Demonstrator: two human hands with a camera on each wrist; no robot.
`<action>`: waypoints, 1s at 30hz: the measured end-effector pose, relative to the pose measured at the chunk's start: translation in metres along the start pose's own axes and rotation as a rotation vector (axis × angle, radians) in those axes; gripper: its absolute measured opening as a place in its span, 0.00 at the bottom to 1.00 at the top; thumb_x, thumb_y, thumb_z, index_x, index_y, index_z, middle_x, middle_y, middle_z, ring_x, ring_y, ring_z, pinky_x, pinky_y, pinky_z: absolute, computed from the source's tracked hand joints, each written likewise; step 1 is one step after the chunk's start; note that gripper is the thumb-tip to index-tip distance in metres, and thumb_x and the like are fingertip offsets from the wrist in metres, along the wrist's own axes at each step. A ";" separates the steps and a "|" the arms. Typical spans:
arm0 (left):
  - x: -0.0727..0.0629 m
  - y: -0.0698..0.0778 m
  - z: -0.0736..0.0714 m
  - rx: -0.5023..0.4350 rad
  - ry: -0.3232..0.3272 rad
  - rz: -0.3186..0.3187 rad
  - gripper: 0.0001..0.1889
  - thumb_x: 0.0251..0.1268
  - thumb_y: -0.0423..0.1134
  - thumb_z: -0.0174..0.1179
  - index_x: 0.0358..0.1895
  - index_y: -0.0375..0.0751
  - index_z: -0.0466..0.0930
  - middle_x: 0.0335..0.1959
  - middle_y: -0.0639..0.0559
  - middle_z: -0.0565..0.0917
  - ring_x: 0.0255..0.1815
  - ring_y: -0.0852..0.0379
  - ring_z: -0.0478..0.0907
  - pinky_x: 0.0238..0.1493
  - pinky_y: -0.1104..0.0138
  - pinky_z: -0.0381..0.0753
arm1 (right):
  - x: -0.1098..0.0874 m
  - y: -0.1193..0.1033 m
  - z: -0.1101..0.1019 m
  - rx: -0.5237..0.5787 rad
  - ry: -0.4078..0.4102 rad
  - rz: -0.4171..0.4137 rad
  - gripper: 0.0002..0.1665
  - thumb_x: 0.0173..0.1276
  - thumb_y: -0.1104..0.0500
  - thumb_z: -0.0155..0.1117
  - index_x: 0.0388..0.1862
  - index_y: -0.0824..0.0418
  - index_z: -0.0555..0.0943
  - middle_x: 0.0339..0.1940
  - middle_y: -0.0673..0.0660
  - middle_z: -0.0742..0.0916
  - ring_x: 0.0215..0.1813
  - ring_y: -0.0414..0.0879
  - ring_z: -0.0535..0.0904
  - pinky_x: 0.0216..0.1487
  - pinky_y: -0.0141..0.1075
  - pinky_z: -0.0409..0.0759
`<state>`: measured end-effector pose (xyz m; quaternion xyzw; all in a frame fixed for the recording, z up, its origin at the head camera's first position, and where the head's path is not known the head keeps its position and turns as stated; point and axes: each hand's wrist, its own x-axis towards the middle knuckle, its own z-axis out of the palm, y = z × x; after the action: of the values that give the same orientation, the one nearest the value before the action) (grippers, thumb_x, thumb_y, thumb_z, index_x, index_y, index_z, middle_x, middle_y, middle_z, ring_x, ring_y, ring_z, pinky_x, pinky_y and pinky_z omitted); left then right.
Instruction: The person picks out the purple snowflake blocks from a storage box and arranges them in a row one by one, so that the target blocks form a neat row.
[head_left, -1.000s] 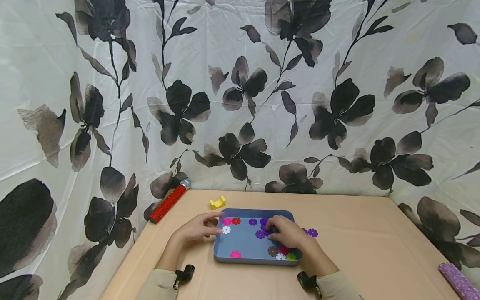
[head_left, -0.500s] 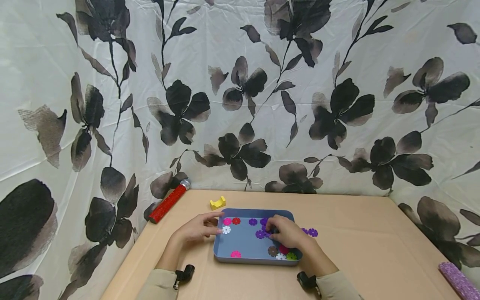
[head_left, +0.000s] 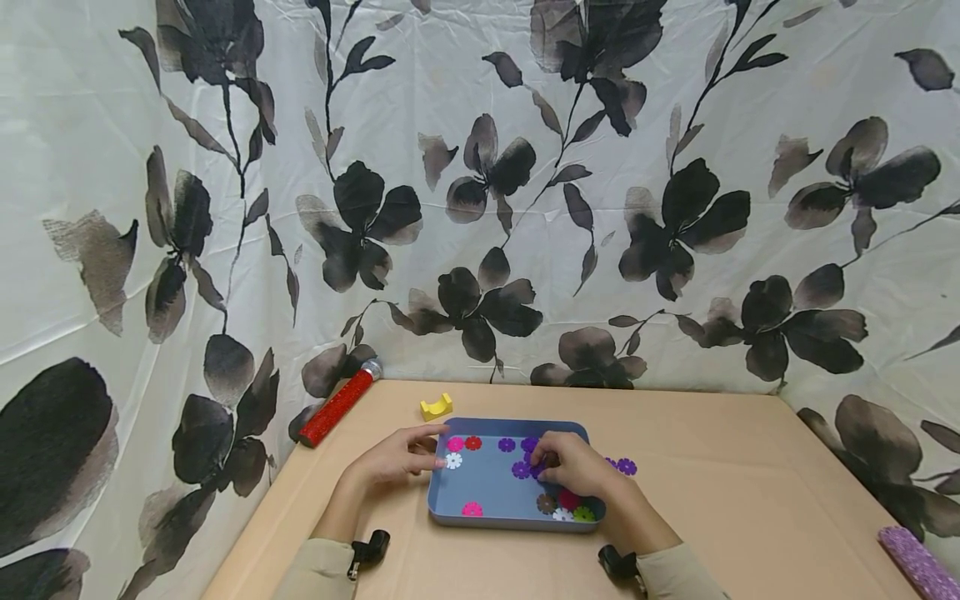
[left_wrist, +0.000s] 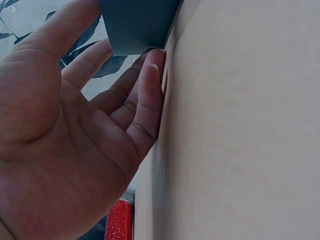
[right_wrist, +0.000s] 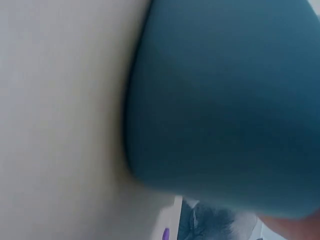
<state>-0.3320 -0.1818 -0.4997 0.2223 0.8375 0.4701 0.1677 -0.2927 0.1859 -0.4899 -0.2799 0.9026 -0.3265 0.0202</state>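
Note:
A shallow blue-grey tray (head_left: 491,487) lies on the table with small flower-shaped pieces in it. My left hand (head_left: 401,454) holds the tray's left edge, thumb at the rim and fingers along the outer wall, as the left wrist view shows. Over the tray's right half, my right hand (head_left: 573,462) has curled fingers among several purple flower pieces (head_left: 521,470); thumb and index seem to pinch one, partly hidden. Pink (head_left: 455,444), red (head_left: 473,443) and white flowers (head_left: 453,460) lie at the left. A brown flower (head_left: 546,502) and green flower (head_left: 583,514) lie near right.
A few purple flowers (head_left: 626,467) lie outside the tray, right of it. Behind it stands a small yellow curved piece (head_left: 437,407). A red glittery microphone-like stick (head_left: 340,406) lies at the table's left edge, a purple glittery object (head_left: 918,560) at far right.
The dark patch seen between the right hand's fingers has faded, and its fingertips have shifted slightly. The left hand and tray have stayed in place.

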 end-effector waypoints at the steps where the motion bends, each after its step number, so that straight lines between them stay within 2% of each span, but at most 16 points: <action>1: 0.000 0.000 0.000 0.000 0.001 -0.001 0.36 0.68 0.45 0.71 0.77 0.47 0.70 0.59 0.40 0.83 0.53 0.49 0.79 0.42 0.59 0.84 | -0.001 0.001 -0.001 -0.001 0.007 -0.004 0.09 0.66 0.69 0.73 0.42 0.59 0.88 0.41 0.52 0.86 0.40 0.43 0.77 0.40 0.30 0.79; 9: 0.000 -0.001 0.000 -0.001 0.001 -0.004 0.36 0.67 0.46 0.71 0.77 0.48 0.70 0.59 0.40 0.83 0.53 0.49 0.79 0.43 0.58 0.84 | -0.005 0.008 -0.010 0.000 0.035 0.037 0.09 0.69 0.65 0.72 0.46 0.58 0.90 0.44 0.47 0.87 0.45 0.43 0.79 0.45 0.30 0.80; 18: -0.001 0.000 0.000 -0.002 0.001 0.000 0.36 0.68 0.47 0.71 0.77 0.46 0.70 0.59 0.40 0.83 0.54 0.48 0.79 0.44 0.58 0.84 | -0.010 0.014 -0.023 0.018 0.097 0.019 0.09 0.68 0.66 0.73 0.47 0.63 0.89 0.45 0.51 0.89 0.45 0.44 0.81 0.46 0.34 0.82; 23: -0.001 0.000 0.000 -0.007 0.000 0.001 0.36 0.67 0.46 0.71 0.77 0.46 0.70 0.59 0.39 0.83 0.54 0.48 0.79 0.44 0.58 0.84 | -0.013 0.019 -0.028 0.040 0.104 0.040 0.10 0.69 0.65 0.72 0.48 0.62 0.89 0.44 0.51 0.89 0.44 0.42 0.81 0.47 0.31 0.82; 30: -0.001 0.000 0.000 -0.015 0.000 -0.003 0.36 0.68 0.45 0.71 0.77 0.46 0.69 0.60 0.39 0.82 0.55 0.48 0.79 0.45 0.58 0.85 | -0.017 0.024 -0.038 0.063 0.132 0.035 0.10 0.68 0.66 0.73 0.47 0.64 0.89 0.44 0.58 0.88 0.41 0.41 0.79 0.43 0.30 0.81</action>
<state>-0.3311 -0.1821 -0.4997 0.2197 0.8342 0.4764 0.1698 -0.2986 0.2318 -0.4774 -0.2411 0.8960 -0.3720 -0.0246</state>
